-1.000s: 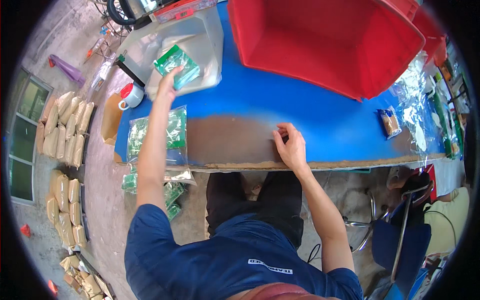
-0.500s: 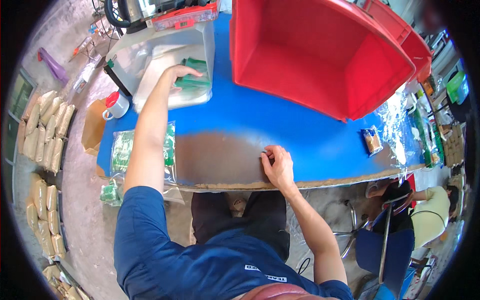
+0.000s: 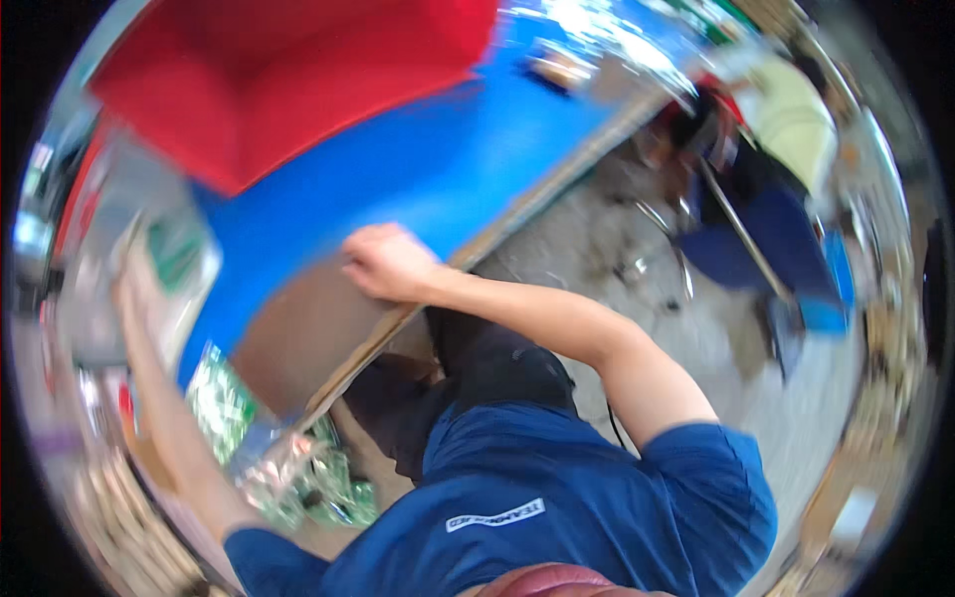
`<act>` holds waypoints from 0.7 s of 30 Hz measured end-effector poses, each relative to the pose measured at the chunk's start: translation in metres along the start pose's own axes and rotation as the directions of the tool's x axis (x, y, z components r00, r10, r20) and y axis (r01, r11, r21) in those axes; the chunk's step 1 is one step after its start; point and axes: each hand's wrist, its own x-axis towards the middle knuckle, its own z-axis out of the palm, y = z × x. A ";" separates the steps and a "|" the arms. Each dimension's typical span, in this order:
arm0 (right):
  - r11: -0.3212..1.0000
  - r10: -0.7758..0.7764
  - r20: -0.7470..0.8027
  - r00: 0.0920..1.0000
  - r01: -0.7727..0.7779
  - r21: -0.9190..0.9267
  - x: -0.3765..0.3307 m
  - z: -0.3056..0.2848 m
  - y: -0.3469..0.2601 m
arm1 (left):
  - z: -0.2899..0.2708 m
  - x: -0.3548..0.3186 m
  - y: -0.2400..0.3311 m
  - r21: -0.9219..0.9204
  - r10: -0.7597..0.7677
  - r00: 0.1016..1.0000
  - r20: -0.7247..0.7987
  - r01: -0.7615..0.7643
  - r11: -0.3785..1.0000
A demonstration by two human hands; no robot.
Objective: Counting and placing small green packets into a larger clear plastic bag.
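My left hand (image 3: 131, 254) reaches out at the far left, at the near edge of a clear plastic bin (image 3: 95, 328). Green packets (image 3: 174, 249) lie in the bin, just right of that hand. Motion smears its fingers, so I cannot tell whether they grip anything. Close to the table's front edge, my right hand (image 3: 388, 262) rests on the worn brown patch of the blue table (image 3: 398, 149). Its fingers are curled in, and nothing shows in them.
A large red crate (image 3: 288, 80) lies on the table with its opening toward me. Shiny clear bags with green contents (image 3: 224, 398) are at the left end, with more plastic bags (image 3: 308, 478) below. A small packet (image 3: 560, 68) lies farther right. Someone in a pale top (image 3: 786, 119) sits by a blue chair (image 3: 741, 249).
The whole view has swung round and blurred, so the table now slants and the bin stands at the far left. My left arm stays stretched toward the bin; my right hand stays on the table.
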 end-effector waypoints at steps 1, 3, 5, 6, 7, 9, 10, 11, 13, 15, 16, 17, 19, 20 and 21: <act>0.993 0.102 0.077 0.992 -0.097 -0.072 -0.005 -0.011 0.017 | 0.149 0.015 0.051 -0.011 0.052 0.999 0.010 -0.052 0.999; 0.992 0.108 0.049 0.993 -0.105 -0.067 -0.020 -0.012 0.029 | 0.211 -0.018 0.073 -0.208 0.227 0.956 -0.188 -0.265 0.942; 0.991 0.102 0.037 0.994 -0.098 -0.087 -0.024 -0.011 0.030 | 0.226 -0.065 0.110 -0.273 0.356 0.914 -0.195 -0.400 0.875; 0.991 0.109 0.023 0.994 -0.107 -0.074 -0.029 -0.013 0.032 | 0.246 -0.098 0.137 -0.230 0.421 0.876 -0.234 -0.471 0.852; 0.990 0.097 0.009 0.995 -0.096 -0.101 -0.031 -0.016 0.033 | 0.254 -0.134 0.164 -0.172 0.481 0.828 -0.287 -0.538 0.825; 0.990 0.078 -0.011 0.997 -0.079 -0.115 -0.034 -0.016 0.033 | 0.269 -0.213 0.224 -0.335 0.532 0.840 -0.109 -0.535 0.776; 0.991 0.072 -0.019 0.997 -0.074 -0.112 -0.035 -0.018 0.031 | 0.267 -0.248 0.249 -0.377 0.558 0.826 0.076 -0.494 0.783; 0.990 0.072 -0.031 0.997 -0.075 -0.118 -0.037 -0.019 0.031 | 0.267 -0.282 0.272 -0.417 0.573 0.777 0.261 -0.445 0.793; 0.989 0.062 -0.092 0.994 -0.074 -0.129 -0.043 -0.015 0.032 | 0.259 -0.369 0.321 -0.362 0.581 0.496 0.645 -0.472 0.804; 0.992 0.076 -0.061 0.995 -0.082 -0.098 -0.040 -0.011 0.030 | 0.244 -0.425 0.346 -0.423 0.571 -0.053 0.820 -0.727 0.541; 0.997 0.035 -0.089 0.995 -0.041 -0.066 -0.033 -0.004 0.023 | 0.224 -0.447 0.354 -0.368 0.359 -0.145 0.922 -0.617 0.696; 0.995 0.042 -0.100 0.994 -0.051 -0.081 -0.037 -0.006 0.029 | 0.231 -0.458 0.354 -0.592 0.393 -0.443 0.805 -0.576 0.563; 0.994 0.096 -0.095 0.991 -0.101 -0.047 -0.050 -0.010 0.044 | 0.234 -0.473 0.363 -0.761 0.301 -0.736 0.607 -0.429 0.486; 0.999 0.031 -0.116 0.993 -0.026 0.045 -0.016 0.000 0.005 | 0.185 -0.486 0.372 -0.760 0.305 -0.755 0.581 -0.369 0.535; 0.998 0.066 -0.110 0.992 -0.065 0.010 -0.030 -0.012 0.022 | 0.201 -0.479 0.371 -0.817 0.339 -0.850 0.404 -0.168 0.552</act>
